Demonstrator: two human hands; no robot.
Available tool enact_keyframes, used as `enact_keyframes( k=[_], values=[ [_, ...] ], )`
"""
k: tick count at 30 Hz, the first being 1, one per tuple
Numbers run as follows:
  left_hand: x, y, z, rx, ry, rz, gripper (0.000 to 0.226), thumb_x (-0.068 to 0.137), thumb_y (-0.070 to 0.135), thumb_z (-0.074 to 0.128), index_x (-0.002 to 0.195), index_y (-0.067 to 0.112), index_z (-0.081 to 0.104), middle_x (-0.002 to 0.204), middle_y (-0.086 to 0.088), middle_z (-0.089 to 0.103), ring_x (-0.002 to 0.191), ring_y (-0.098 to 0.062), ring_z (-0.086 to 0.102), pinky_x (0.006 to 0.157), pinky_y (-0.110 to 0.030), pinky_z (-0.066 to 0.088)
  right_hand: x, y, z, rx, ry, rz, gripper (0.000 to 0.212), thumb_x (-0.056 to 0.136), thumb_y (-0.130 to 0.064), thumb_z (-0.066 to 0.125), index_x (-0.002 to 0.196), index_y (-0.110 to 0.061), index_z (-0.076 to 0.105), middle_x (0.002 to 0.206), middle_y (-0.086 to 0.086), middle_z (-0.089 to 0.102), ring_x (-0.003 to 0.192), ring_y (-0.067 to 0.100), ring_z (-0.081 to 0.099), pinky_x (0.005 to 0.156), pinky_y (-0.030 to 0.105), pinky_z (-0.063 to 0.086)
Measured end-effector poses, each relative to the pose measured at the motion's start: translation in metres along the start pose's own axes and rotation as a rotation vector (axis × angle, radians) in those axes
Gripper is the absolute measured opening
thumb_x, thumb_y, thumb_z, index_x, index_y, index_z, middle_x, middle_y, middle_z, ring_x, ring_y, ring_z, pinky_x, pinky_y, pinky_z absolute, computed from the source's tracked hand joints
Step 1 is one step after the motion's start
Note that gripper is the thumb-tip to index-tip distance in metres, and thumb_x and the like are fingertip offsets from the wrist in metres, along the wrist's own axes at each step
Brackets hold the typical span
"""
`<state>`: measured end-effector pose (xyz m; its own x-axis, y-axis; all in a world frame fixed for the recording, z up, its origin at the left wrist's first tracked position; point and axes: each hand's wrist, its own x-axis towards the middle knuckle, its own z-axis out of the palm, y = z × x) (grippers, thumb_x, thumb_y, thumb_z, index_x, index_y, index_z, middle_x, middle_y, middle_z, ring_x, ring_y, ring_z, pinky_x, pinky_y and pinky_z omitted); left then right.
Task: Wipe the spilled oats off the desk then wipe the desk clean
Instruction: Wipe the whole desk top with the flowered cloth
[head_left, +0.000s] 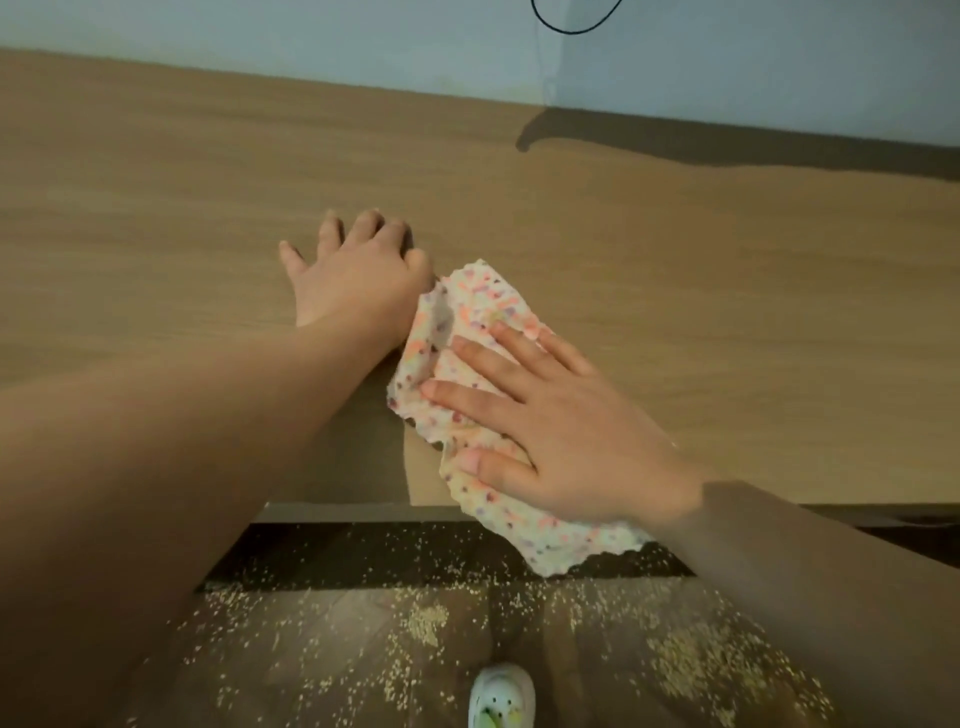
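Note:
A white cloth (483, 306) with pink, orange and purple speckles lies on the wooden desk (727, 312) near its front edge, and one corner hangs over the edge. My right hand (561, 431) presses flat on the cloth with fingers spread. My left hand (353, 275) rests flat on the desk just left of the cloth, fingers apart, holding nothing. Oats (426, 618) lie scattered on the dark floor below the desk edge. I see no oats on the desk surface around the hands.
A pale wall (260, 31) runs behind the desk, with a black cable (571, 28) looping at the top. A dark shadow falls on the desk's far right. A white shoe (501, 696) shows on the floor among the oats.

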<state>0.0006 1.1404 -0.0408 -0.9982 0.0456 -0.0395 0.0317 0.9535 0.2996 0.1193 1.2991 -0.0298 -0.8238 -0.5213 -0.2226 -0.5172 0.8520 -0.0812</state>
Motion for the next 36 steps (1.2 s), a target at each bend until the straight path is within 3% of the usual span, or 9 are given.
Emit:
enact_keyframes(
  k=[12, 17, 28, 36],
  values=[
    [0.0, 0.0, 0.005, 0.065, 0.035, -0.001, 0.047, 0.096, 0.044, 0.024, 0.139, 0.029, 0.036, 0.153, 0.004, 0.026, 0.144, -0.025, 0.011, 0.111, -0.06, 0.007, 0.08, 0.038, -0.004, 0.08, 0.176, 0.363, 0.061, 0.096, -0.056, 0.016, 0.15, -0.03, 0.005, 0.158, -0.007, -0.003, 0.145, 0.018, -0.006, 0.116, 0.041, -0.003],
    [-0.005, 0.004, 0.006, 0.096, 0.017, -0.031, 0.065, 0.095, 0.057, 0.019, 0.151, 0.027, 0.007, 0.158, 0.005, 0.012, 0.146, -0.023, 0.001, 0.113, -0.058, 0.003, 0.133, 0.078, -0.018, 0.087, 0.215, 0.443, 0.06, 0.097, -0.052, 0.014, 0.151, -0.028, 0.007, 0.159, -0.005, 0.0, 0.145, 0.02, -0.003, 0.116, 0.044, -0.001],
    [-0.004, 0.003, 0.003, 0.161, -0.038, -0.054, 0.07, 0.088, 0.065, 0.005, 0.15, 0.033, 0.002, 0.158, 0.011, -0.001, 0.146, -0.018, -0.009, 0.115, -0.054, 0.003, 0.227, 0.166, -0.044, 0.102, 0.236, 0.56, 0.06, 0.096, -0.051, 0.016, 0.151, -0.028, 0.007, 0.159, -0.004, 0.0, 0.145, 0.025, -0.001, 0.116, 0.044, -0.001],
    [-0.004, 0.004, 0.001, 0.168, -0.051, -0.062, 0.074, 0.083, 0.068, 0.004, 0.149, 0.035, -0.002, 0.158, 0.013, -0.004, 0.145, -0.016, -0.011, 0.116, -0.052, 0.002, 0.193, 0.222, -0.045, 0.127, 0.234, 0.831, 0.066, 0.095, -0.054, 0.012, 0.149, -0.016, 0.023, 0.155, 0.012, 0.02, 0.142, 0.03, 0.017, 0.115, 0.043, 0.011]
  ],
)
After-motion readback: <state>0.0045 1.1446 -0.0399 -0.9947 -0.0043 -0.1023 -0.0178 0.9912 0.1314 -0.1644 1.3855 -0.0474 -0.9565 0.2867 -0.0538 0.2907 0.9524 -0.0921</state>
